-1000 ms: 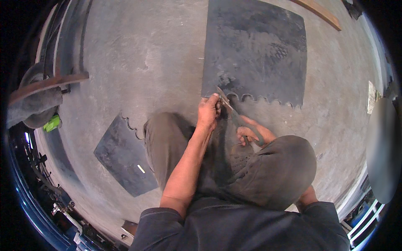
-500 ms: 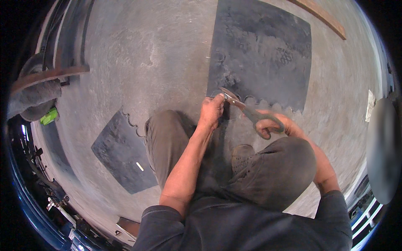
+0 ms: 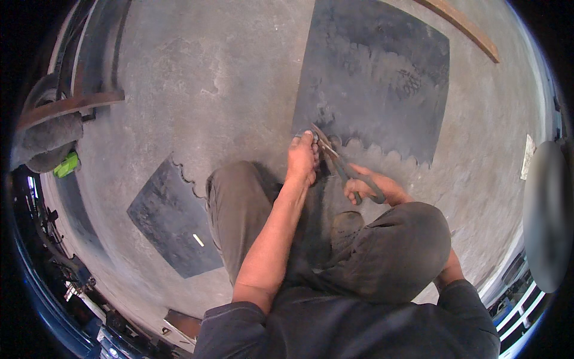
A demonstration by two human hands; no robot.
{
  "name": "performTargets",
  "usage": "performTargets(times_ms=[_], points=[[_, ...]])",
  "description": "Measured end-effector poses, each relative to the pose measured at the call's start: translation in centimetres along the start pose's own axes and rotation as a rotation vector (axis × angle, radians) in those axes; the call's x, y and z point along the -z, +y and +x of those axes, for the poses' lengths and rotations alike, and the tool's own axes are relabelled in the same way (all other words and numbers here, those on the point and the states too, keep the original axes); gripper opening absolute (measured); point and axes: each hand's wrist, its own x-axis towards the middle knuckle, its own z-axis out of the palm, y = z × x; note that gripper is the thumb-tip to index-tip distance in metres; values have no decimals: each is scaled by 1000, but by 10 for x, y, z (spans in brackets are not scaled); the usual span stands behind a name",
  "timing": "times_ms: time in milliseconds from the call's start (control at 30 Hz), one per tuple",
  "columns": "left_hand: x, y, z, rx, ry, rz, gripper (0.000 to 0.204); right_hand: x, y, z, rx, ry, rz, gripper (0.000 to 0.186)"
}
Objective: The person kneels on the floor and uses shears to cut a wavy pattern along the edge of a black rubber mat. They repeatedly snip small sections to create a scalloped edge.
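Observation:
A large dark grey, rubber-like sheet (image 3: 376, 78) lies on the floor in front of me, its near edge cut in a row of scallops. At its near left corner my left hand (image 3: 302, 157) is closed, thumb on top, pinching the sheet's edge. My right hand (image 3: 366, 184) grips the handles of a large pair of scissors (image 3: 336, 158). Their blades point away and to the left, right beside my left fingers, at the scalloped edge. How far the blades are apart is hard to make out. Part of the sheet under my left hand is hidden.
A smaller dark sheet piece (image 3: 170, 218) with one scalloped side lies left of my knee, a white chalk stick (image 3: 198, 240) on it. A wooden strip (image 3: 463, 27) lies far right. On the left are a rusty bar (image 3: 75, 107) and a bright green object (image 3: 66, 164).
My right hand has moved left and slightly nearer to me, and the scissors now point more steeply away. My left hand stays at the sheet's corner.

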Motion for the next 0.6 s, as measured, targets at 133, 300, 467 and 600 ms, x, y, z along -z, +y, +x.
performTargets(times_ms=[133, 300, 467, 600], points=[[3, 7, 7, -2, -45, -27, 21, 40, 3, 10, -84, -100, 185, 53], [7, 13, 6, -4, -18, -54, 22, 50, -37, 11, -72, -164, -22, 34], [17, 11, 9, 19, -67, -34, 22, 53, -65, 10, -152, -153, -144, 54], [34, 21, 8, 37, -55, -22, 24, 58, -104, 17, -163, -233, -359, 39]])
